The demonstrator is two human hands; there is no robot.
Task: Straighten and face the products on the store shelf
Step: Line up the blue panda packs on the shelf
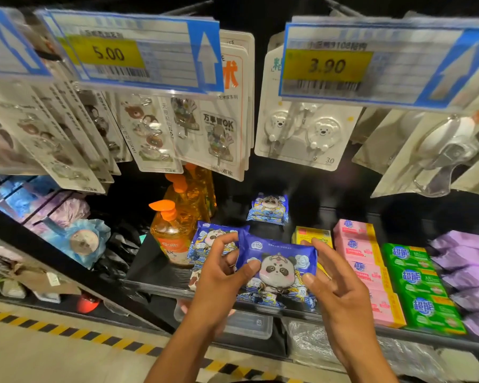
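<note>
Left hand [224, 268] and right hand [336, 290] pinch the blue panda wipes pack [278, 258] by its ends, front facing outward, long axis along the shelf edge.

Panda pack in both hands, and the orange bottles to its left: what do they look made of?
Panda pack: soft plastic film, glossy and printed; it crinkles and glints where the left hand and right hand pinch it. Orange bottles: probably clear rigid plastic, amber liquid showing through, with opaque orange pump heads.
</note>
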